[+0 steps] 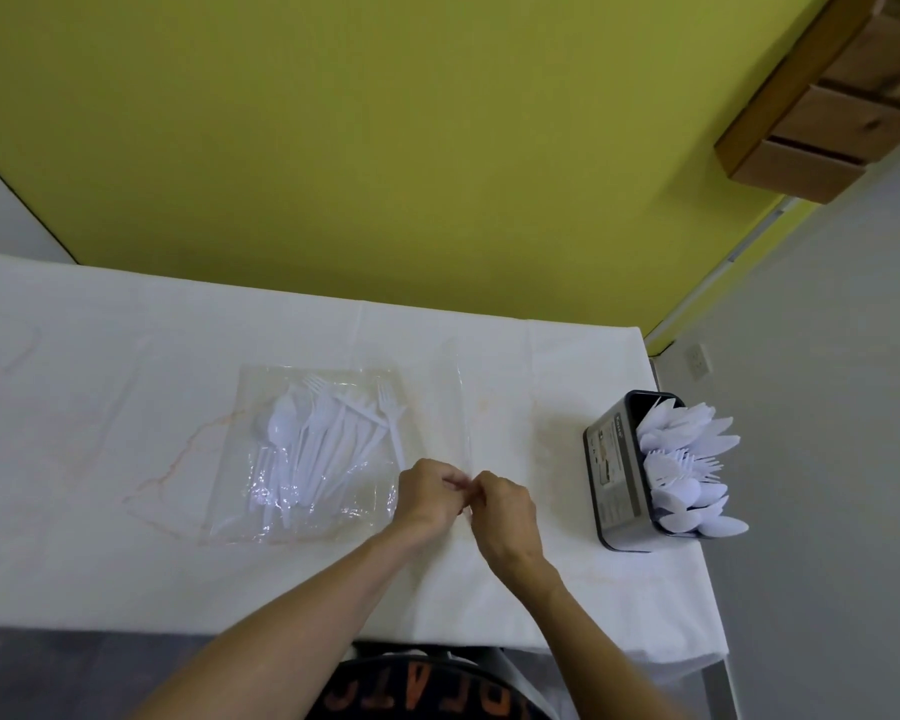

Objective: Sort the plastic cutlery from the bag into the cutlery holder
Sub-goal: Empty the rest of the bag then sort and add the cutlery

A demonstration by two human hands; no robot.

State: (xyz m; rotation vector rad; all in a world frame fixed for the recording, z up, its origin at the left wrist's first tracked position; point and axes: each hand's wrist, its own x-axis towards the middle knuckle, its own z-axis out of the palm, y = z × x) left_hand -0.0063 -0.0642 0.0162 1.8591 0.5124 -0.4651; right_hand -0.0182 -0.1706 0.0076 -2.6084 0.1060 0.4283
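A clear plastic bag (261,407) lies flat on the white table (126,459), with several white plastic forks and spoons (323,444) bunched inside it. Its open end stretches right as a thin transparent flap. My left hand (430,493) and my right hand (502,509) meet at that near right edge, each pinching the clear film between fingertips and thumb. The grey cutlery holder (617,475) stands at the table's right edge, packed with white spoons and forks (689,470).
The table's right edge runs just past the holder, above grey floor. A yellow-green wall rises behind the table, and a wooden drawer unit (848,96) hangs at the upper right. Faint orange stains mark the tablecloth.
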